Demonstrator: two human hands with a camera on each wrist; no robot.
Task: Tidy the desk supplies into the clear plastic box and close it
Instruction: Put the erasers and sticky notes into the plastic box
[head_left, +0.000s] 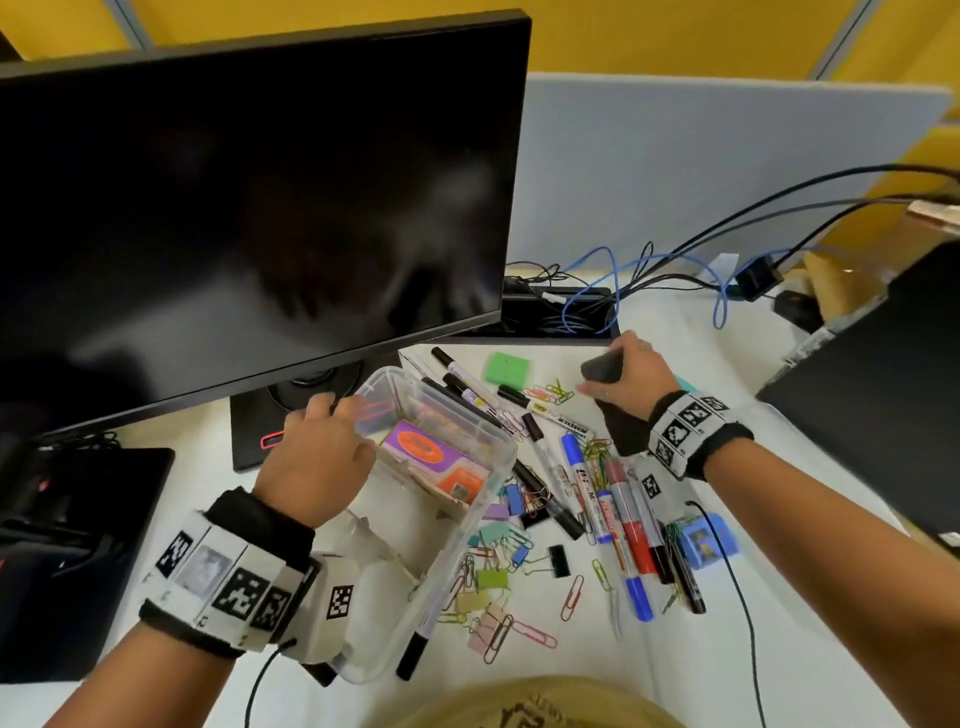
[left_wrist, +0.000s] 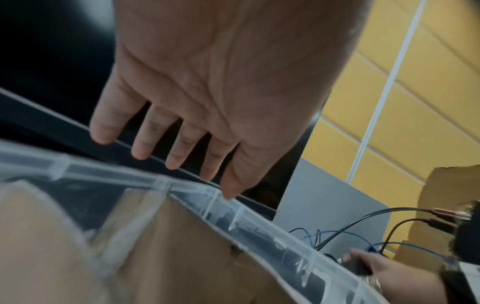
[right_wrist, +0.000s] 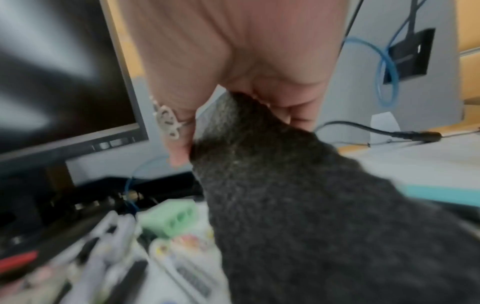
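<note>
On the white bench (head_left: 701, 358), in front of a dark monitor (head_left: 249, 208), we list the following.

Item one: clear plastic box (head_left: 483, 467), lid off, lying slantwise left of centre. We see inside it an orange-and-purple packet (head_left: 421, 447), brown card and some coloured clips at the far end. In the left wrist view its ribbed rim (left_wrist: 182, 187) runs across beneath the fingers.

Item two: our left hand (head_left: 317, 452), over the far left corner of the box, fingers straight and slightly spread, holding nothing. Whether the fingertips touch the rim we cannot tell.

Item three: our right hand (head_left: 631, 376), at the far right of the scatter, fingers curled round the end of a dark grey felt eraser (head_left: 602, 369); the right wrist view shows the felt (right_wrist: 298, 195) gripped between thumb and fingers, a ring on one finger.

Item four: loose supplies right of the box. Black markers (head_left: 467, 384) lie just beside the far wall of the box; blue and red markers (head_left: 618, 509) lie together nearer us. Paper clips and binder clips (head_left: 498, 551) are strewn between box and markers. A green block (head_left: 508, 368) sits far of them, a small blue case (head_left: 706, 540) at the near right.

Item five: blue and black cables (head_left: 613, 291) behind the supplies, against a grey partition (head_left: 727, 171).
</note>
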